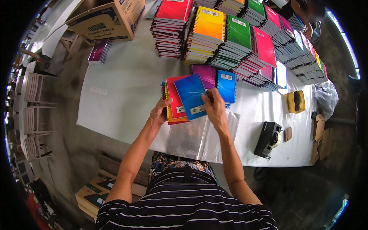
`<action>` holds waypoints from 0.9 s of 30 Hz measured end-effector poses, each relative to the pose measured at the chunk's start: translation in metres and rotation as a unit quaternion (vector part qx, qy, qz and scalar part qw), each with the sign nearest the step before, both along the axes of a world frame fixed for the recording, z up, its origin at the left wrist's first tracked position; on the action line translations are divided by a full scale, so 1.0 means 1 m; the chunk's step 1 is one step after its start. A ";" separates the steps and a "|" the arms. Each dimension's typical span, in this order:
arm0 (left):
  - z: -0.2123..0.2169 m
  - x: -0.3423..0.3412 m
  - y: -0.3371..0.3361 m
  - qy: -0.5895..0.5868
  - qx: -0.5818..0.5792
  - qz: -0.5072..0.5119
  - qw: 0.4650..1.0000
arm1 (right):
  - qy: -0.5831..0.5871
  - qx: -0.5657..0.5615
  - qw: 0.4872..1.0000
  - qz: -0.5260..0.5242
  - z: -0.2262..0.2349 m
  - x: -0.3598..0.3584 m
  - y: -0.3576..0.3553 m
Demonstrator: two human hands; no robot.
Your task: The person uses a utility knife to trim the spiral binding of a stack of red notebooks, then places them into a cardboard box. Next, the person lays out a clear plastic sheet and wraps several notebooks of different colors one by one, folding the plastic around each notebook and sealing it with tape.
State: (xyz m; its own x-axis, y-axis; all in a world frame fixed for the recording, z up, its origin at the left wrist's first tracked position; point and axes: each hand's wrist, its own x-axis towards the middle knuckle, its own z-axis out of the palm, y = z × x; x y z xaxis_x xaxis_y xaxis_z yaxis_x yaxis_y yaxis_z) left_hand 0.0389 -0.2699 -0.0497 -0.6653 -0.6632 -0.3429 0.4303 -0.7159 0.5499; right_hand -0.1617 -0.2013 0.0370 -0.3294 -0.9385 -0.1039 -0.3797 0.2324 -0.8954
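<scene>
My left hand point(158, 110) grips the left edge of a small stack of spiral notebooks, with a red notebook point(172, 102) uppermost and yellow edges showing below. In my right hand point(215, 107) is a blue spiral notebook point(189, 94), pinched at its right side and tilted over the red one. Just beyond it lie a purple notebook point(205, 72), partly covered, and more blue notebooks point(226, 82). Clear plastic bags point(186, 140) lie flat on the table under and in front of my hands.
Tall piles of notebooks point(237, 32) fill the far side. A cardboard box point(101, 27) and a purple notebook pile point(99, 51) sit far left. To the right are a black tape dispenser point(264, 141) and a yellow container point(296, 101). Another person's arm point(303, 17) reaches in at far right.
</scene>
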 end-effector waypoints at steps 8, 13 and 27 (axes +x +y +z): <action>0.017 0.000 -0.002 0.074 -0.091 -0.098 0.988 | 0.272 -0.145 0.804 0.509 0.076 0.021 -0.070; -0.003 0.027 0.021 0.069 -0.016 -0.101 0.992 | 0.276 0.028 0.953 0.119 0.006 -0.034 -0.086; 0.002 0.004 0.005 0.028 -0.032 0.050 0.998 | -0.437 0.008 0.887 -0.152 0.031 -0.026 -0.007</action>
State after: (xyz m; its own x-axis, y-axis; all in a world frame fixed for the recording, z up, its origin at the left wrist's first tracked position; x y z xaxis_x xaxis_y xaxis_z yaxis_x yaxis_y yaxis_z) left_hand 0.0433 -0.2652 -0.0477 -0.6108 -0.7471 -0.2622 0.5290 -0.6315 0.5668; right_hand -0.1873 -0.2078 0.0684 -0.3532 -0.8167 -0.4564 0.5394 0.2208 -0.8126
